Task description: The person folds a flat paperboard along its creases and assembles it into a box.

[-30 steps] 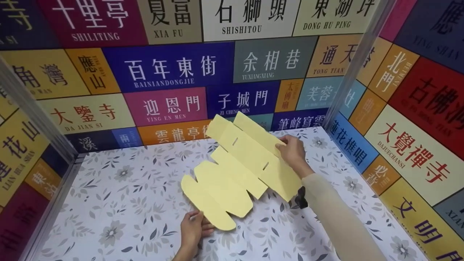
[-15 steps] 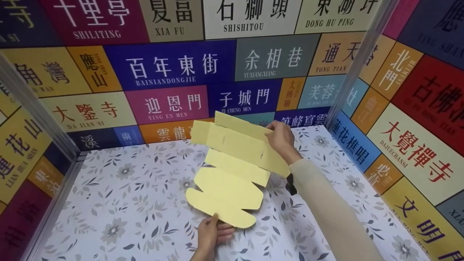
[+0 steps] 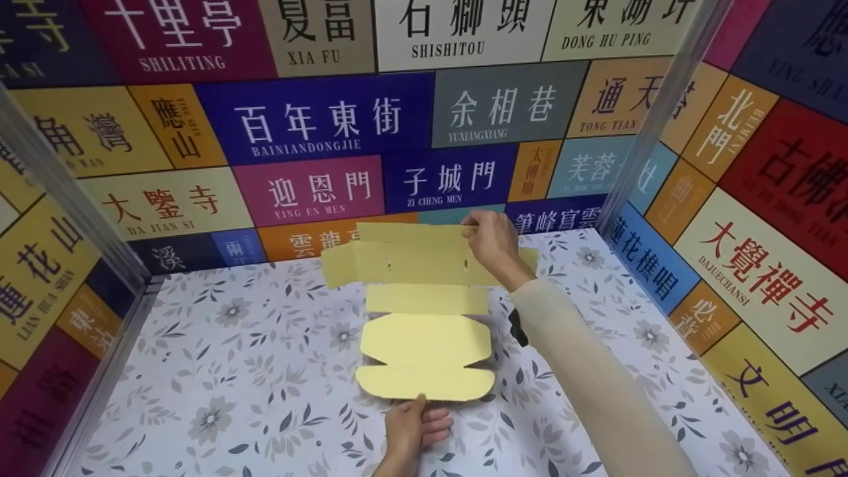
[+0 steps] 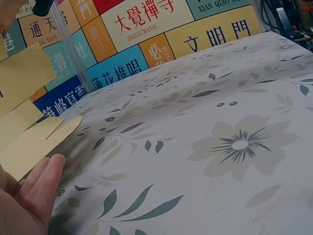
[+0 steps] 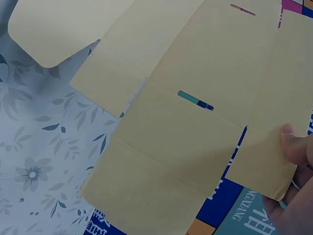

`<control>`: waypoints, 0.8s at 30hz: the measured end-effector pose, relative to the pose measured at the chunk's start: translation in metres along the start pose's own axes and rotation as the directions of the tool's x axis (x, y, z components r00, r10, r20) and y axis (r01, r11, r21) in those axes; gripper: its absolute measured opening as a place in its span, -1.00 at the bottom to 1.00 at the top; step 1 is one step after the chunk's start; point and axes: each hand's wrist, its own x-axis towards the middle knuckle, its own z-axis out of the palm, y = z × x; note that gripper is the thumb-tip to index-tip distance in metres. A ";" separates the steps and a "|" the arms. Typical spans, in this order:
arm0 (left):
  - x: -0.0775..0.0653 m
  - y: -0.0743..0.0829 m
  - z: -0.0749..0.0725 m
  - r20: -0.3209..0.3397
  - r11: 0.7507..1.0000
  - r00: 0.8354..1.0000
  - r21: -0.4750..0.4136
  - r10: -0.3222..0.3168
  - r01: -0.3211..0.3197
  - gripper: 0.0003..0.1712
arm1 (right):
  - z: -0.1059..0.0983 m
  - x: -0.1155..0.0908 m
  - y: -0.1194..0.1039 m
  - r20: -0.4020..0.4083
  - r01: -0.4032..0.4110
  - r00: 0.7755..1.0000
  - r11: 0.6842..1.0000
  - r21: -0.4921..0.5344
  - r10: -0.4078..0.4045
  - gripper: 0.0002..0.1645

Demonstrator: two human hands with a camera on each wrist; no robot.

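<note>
An unfolded pale yellow cardboard box [image 3: 427, 341] is held up over the table, its far part raised and its rounded near flap low. My left hand [image 3: 411, 430] pinches the middle of that near edge, thumb on top and fingers beneath; the left wrist view shows the fingers [image 4: 46, 183] stretched under the card. At the far right corner, my right hand [image 3: 493, 248] grips the top flap [image 5: 266, 161] between thumb and fingers. Creases and narrow slots [image 5: 195, 100] cross the card in the right wrist view. My right hand hides part of the right side flap in the head view.
The table [image 3: 252, 371] has a white leaf-and-flower covering. Colourful lettered panels stand at the back [image 3: 311, 119], left [image 3: 40, 278] and right [image 3: 748, 265]. A black strap [image 3: 518, 328] shows by my right wrist. Dark items [image 4: 288, 22] sit beyond the table's corner.
The box has turned from a slant to square with the table's far edge. My right hand has moved left and up; my left hand has moved right, both keeping hold.
</note>
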 end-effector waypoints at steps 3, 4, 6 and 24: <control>-0.001 -0.002 0.005 -0.018 1.000 1.000 0.005 -0.019 0.019 -0.49 | 0.002 0.001 -0.003 -0.004 0.037 0.999 0.999 0.011 -0.037 -0.87; -0.002 -0.003 0.006 -0.022 1.000 1.000 0.001 -0.021 0.021 -0.49 | 0.003 0.000 -0.004 -0.003 0.044 0.999 0.999 0.016 -0.044 -0.87; -0.003 -0.006 0.007 -0.026 1.000 0.999 -0.002 -0.025 0.025 -0.51 | 0.005 0.000 -0.005 0.004 0.056 0.998 0.998 0.032 -0.056 -0.87; 0.003 -0.010 0.010 -0.222 0.994 0.971 0.044 -0.091 0.103 -0.66 | 0.020 -0.010 -0.010 -0.004 0.123 0.992 0.989 0.077 -0.123 -0.89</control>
